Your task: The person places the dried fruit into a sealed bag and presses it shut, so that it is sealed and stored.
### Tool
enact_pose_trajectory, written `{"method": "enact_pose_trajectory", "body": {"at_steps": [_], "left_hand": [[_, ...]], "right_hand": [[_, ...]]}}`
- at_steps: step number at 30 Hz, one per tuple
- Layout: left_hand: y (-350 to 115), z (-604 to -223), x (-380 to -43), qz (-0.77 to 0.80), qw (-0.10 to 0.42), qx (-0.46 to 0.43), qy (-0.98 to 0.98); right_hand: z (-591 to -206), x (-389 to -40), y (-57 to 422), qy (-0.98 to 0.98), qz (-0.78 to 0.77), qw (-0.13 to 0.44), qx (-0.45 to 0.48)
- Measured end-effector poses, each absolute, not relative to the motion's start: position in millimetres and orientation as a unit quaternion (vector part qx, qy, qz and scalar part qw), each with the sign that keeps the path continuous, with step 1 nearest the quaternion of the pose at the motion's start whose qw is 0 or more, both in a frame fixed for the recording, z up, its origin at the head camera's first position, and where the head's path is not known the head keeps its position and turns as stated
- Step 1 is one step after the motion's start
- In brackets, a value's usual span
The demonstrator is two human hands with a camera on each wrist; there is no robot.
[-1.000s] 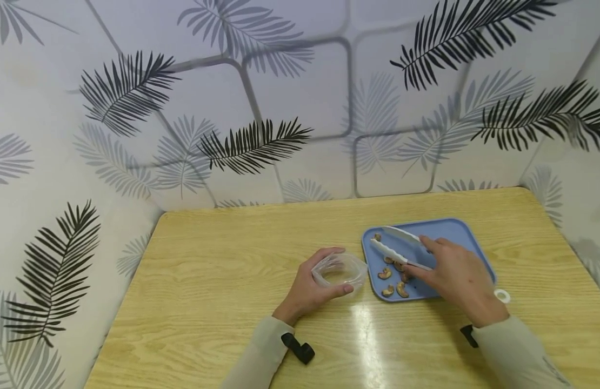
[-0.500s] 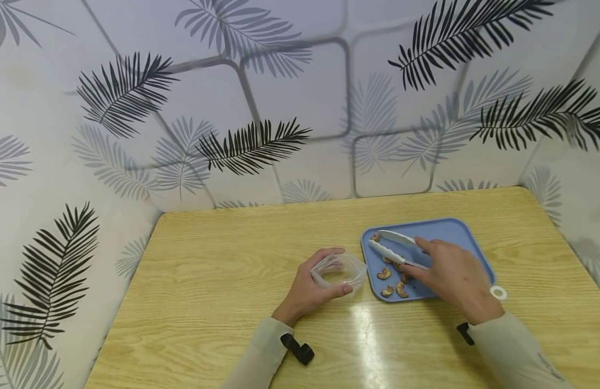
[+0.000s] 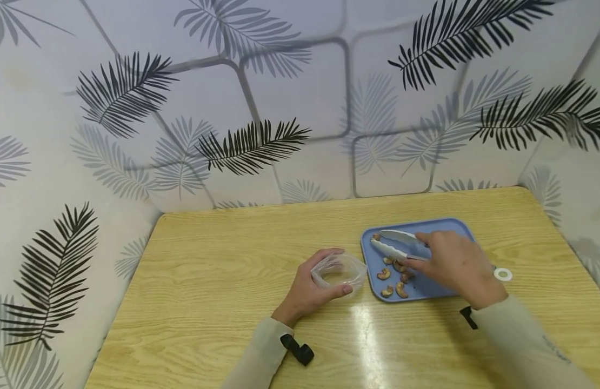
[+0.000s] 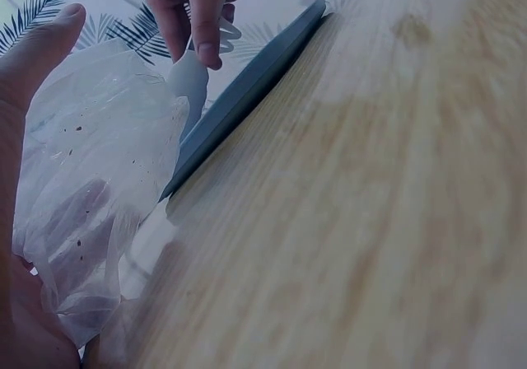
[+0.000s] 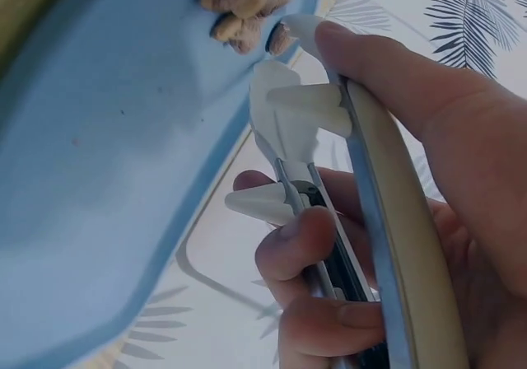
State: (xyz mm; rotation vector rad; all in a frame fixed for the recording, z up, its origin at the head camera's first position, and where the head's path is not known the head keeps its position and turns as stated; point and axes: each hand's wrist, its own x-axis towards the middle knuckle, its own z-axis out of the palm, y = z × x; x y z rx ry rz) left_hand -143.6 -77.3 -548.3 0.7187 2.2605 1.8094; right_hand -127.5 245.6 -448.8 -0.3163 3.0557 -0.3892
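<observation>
In the head view my left hand (image 3: pixel 312 286) holds a clear plastic bag (image 3: pixel 362 276), its mouth spread between thumb and fingers. The bag fills much of the left wrist view, with small dark specks on it. My right hand (image 3: pixel 462 265) grips a pair of tongs (image 3: pixel 390 249) with white tips and metal handles over a blue tray (image 3: pixel 455 229). The tips stand apart, near a cashew (image 3: pixel 376 236) at the tray's upper left; whether they touch it I cannot tell. Several other brown-skinned cashews (image 3: pixel 384 274) lie along the tray's left side.
A wooden table (image 3: pixel 222 270) bears everything and meets a leaf-patterned wall covering (image 3: pixel 300 108) at its back edge. The white ring (image 3: pixel 502 274) at the tongs' end sticks out past the right wrist. The bag is just left of the tray.
The right hand has shifted slightly with the tongs, and their ring end has risen a little in the head view. The left hand and the bag have stayed in place.
</observation>
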Motion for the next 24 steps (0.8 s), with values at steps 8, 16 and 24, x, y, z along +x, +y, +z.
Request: {"method": "enact_pose_trajectory", "body": {"at_steps": [8,16,24], "left_hand": [[-77.3,-547.8,-143.3,0.603,0.081,0.242,0.756],[-78.2,-547.3,-144.3,0.597,0.082,0.247,0.759],[-78.2,-546.9,-144.1,0.596,0.084,0.250,0.758]], "right_hand": [[-442.3,-134.0,245.9,0.988,-0.094,0.021,-0.120],[-442.8,-133.8,245.0,0.989,-0.098,0.023,-0.109],[-449.2,-131.0,248.4,0.988,-0.106,0.009,-0.109]]}}
